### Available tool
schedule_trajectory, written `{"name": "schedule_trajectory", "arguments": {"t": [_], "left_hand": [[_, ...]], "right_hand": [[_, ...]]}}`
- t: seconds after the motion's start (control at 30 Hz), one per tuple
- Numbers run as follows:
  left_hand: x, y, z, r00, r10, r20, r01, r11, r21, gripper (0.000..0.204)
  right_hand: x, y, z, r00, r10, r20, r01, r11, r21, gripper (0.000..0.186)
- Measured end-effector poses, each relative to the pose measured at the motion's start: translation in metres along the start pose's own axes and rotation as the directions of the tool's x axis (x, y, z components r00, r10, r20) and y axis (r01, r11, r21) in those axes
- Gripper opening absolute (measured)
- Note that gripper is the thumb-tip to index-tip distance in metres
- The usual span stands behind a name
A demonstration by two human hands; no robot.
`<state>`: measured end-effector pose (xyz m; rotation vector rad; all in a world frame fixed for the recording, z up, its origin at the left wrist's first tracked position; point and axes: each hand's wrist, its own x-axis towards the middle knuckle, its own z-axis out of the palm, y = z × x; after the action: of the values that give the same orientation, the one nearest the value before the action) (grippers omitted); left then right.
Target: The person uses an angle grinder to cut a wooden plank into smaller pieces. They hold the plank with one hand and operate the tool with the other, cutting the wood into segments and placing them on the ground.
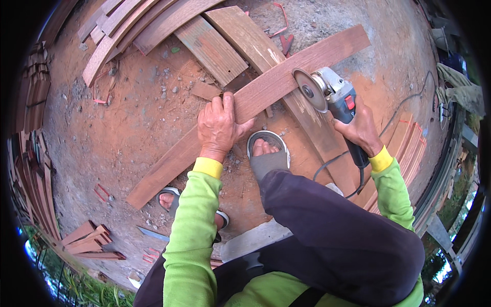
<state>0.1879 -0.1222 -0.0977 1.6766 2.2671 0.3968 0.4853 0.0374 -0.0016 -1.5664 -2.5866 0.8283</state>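
In my right hand is an angle grinder with a grey body and a red switch. Its round disc stands at the upper edge side of a long reddish-brown wooden board; whether it touches the wood I cannot tell. My left hand grips that board near its middle, fingers over the far edge and thumb spread along the near side. The board slants from lower left to upper right, across a second plank. My sandalled foot is just below it.
A power cord runs from the grinder to the right. Boards are stacked at the upper left, with a grooved plank beside them. More planks lie at right. Offcuts and a blue-grey blade-like strip lie lower left.
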Motion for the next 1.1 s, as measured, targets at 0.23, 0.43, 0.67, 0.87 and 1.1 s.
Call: {"name": "schedule_trajectory", "arguments": {"t": [0.23, 0.43, 0.67, 0.87, 1.1], "left_hand": [[0.000, 0.000, 0.000, 1.000, 0.003, 0.006, -0.003, 1.000, 0.005, 0.079], [-0.001, -0.001, 0.001, 1.000, 0.009, -0.004, -0.009, 1.000, 0.000, 0.079], [-0.001, -0.001, 0.000, 1.000, 0.005, 0.007, -0.005, 1.000, 0.004, 0.080], [0.000, -0.001, 0.000, 1.000, 0.003, 0.000, -0.003, 1.000, 0.004, 0.079], [-0.001, -0.002, 0.002, 1.000, 0.018, -0.023, -0.018, 1.000, 0.000, 0.077]], "right_hand": [[0.002, 0.001, -0.001, 1.000, 0.010, 0.011, -0.010, 1.000, -0.009, 0.053], [0.004, -0.006, -0.002, 1.000, 0.004, 0.005, -0.004, 1.000, 0.004, 0.053], [0.005, -0.010, -0.003, 0.999, 0.039, 0.024, -0.039, 0.999, 0.004, 0.055], [0.007, -0.009, -0.004, 1.000, 0.016, 0.025, -0.016, 1.000, 0.003, 0.056], [0.008, -0.012, -0.004, 0.998, 0.056, 0.039, -0.058, 0.997, 0.044, 0.061]]}}
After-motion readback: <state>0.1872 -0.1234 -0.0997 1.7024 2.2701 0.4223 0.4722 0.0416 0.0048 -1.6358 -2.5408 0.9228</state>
